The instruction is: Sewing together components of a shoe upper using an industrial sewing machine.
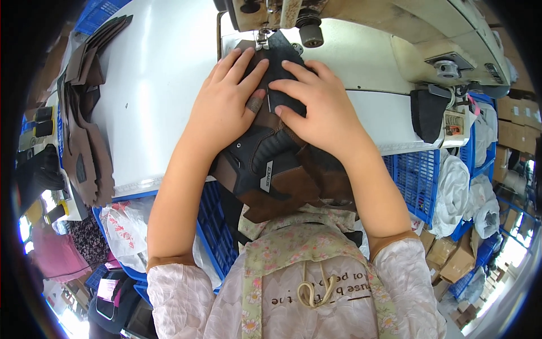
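Note:
A brown and black shoe upper (271, 147) lies on the white sewing table, its far end under the presser foot (262, 40) of a sewing machine. My left hand (228, 99) rests flat on the upper's left side, fingers stretched toward the foot; a grey band circles its thumb. My right hand (316, 101) lies on the black part from the right, its fingers spread and pressing down. Both hands are open and touch the upper. Its near end hangs over the table edge toward my floral apron (299, 246). The needle tip is too small to make out.
The machine arm (384, 28) stretches over the far right. Stacked brown shoe pieces (84, 130) lie along the table's left side. A black piece (428, 113) hangs at the right end. Blue crates (415, 181) and white bags (127, 231) stand below the table.

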